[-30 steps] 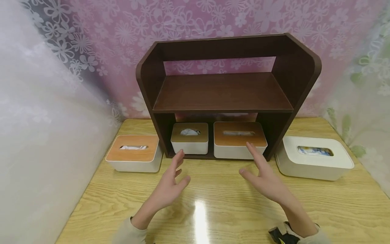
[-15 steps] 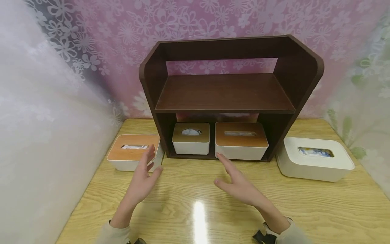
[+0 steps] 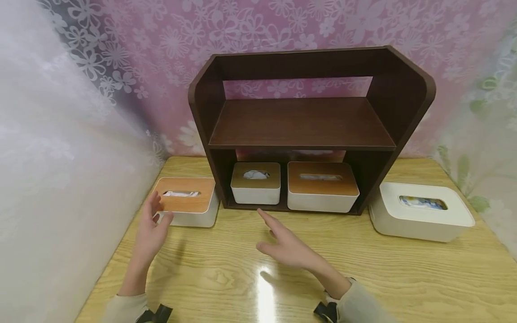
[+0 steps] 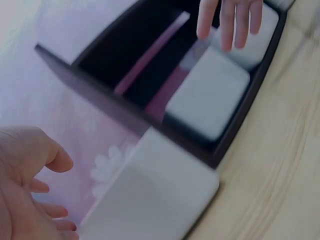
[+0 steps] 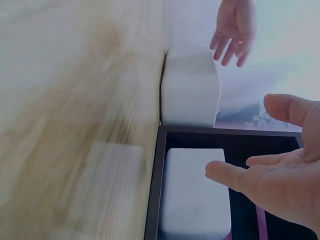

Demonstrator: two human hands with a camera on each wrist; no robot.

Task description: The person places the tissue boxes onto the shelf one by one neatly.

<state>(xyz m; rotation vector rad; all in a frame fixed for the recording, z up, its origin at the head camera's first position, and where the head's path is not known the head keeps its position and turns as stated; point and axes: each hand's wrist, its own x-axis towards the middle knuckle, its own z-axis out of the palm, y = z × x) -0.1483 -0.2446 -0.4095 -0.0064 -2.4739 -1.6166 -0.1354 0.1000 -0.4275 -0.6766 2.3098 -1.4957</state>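
My left hand (image 3: 150, 233) hovers at the near left corner of a white tissue box (image 3: 190, 206) with an orange wood-look lid, its fingers loosely spread and holding nothing. In the left wrist view a gap shows between that hand and the tissue box (image 4: 155, 195). My right hand (image 3: 288, 246) hangs above the table in front of the dark brown shelf (image 3: 303, 123), fingers extended, nothing in it. On the shelf's lower level sit a smaller tissue box (image 3: 256, 190) with a brownish lid and a wider tissue box (image 3: 323, 197) with a brown wood-look lid.
An all-white tissue box (image 3: 420, 213) stands right of the shelf. A pale wall (image 3: 48, 179) borders the wood-grain table (image 3: 218, 278) on the left, and a pink flowered wall (image 3: 161, 67) rises behind. Light glares off the table's front middle.
Both hands have swept left. The left hand came from in front of the shelf to the left tissue box; the right hand came from before the wider box. The boxes stay put.
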